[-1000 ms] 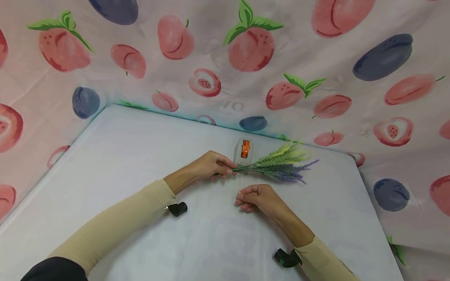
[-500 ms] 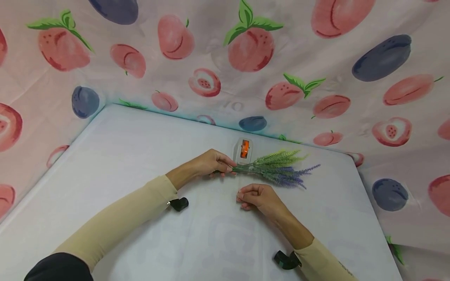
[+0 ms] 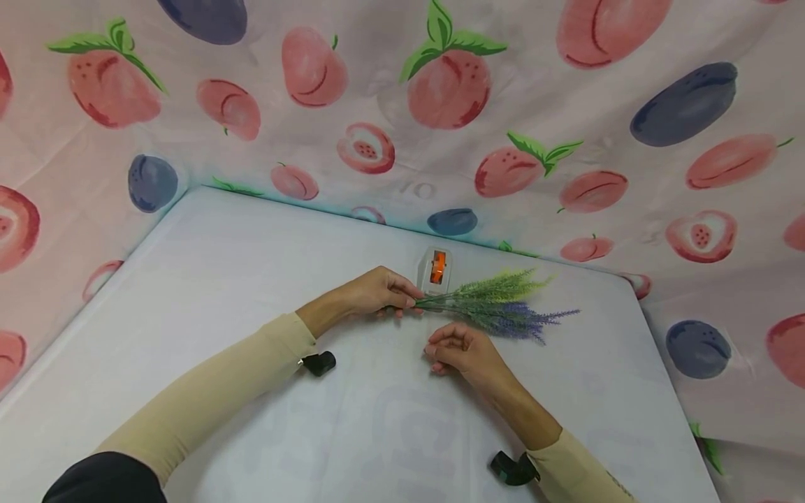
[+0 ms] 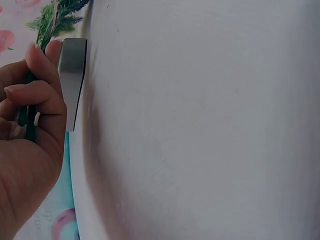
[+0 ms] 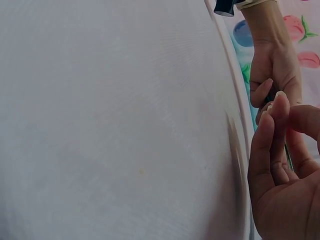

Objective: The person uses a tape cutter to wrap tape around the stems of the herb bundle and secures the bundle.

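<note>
My left hand (image 3: 383, 292) grips a bunch of lavender sprigs (image 3: 503, 307) by the thin green stems. The yellow-green and purple heads spread out to the right. In the left wrist view the fingers curl round the dark green stems (image 4: 31, 117). My right hand (image 3: 462, 355) is raised below the flower heads, fingers bent and thumb close to the fingertips; whether something thin is pinched there, I cannot tell. Behind the stems lies a tape dispenser (image 3: 435, 269) with an orange centre, partly covered by the bunch.
A white-covered table (image 3: 251, 237) lies under both hands. Peach-printed cloth (image 3: 377, 84) hangs along its back and left sides. Black wrist cameras (image 3: 514, 467) stick out at both sleeves.
The flower heads have swung slightly down and toward me, the purple ones most. My left hand has barely shifted, and the right fingers have moved up slightly.
</note>
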A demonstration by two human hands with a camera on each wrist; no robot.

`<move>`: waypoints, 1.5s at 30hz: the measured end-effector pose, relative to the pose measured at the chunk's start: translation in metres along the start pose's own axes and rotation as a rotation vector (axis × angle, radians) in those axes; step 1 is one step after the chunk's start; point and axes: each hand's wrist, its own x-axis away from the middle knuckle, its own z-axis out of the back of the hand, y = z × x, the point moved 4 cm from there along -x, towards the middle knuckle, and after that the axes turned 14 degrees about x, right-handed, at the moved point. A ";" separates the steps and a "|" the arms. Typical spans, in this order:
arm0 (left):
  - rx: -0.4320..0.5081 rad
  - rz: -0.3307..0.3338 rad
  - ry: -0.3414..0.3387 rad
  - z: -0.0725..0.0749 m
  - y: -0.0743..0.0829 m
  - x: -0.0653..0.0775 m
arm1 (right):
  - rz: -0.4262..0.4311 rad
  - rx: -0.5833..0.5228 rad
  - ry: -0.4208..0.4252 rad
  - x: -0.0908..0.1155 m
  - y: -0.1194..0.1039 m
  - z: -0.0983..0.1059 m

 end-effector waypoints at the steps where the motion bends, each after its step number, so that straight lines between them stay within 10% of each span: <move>1: -0.012 -0.004 -0.005 0.000 0.000 0.000 | -0.001 0.004 0.000 0.000 0.000 0.000; 16: -0.043 -0.034 -0.057 0.000 0.000 -0.003 | -0.006 0.010 0.004 -0.001 -0.001 0.001; 45: -0.195 -0.068 0.102 0.004 0.002 -0.009 | -0.005 0.007 0.006 -0.004 -0.004 0.002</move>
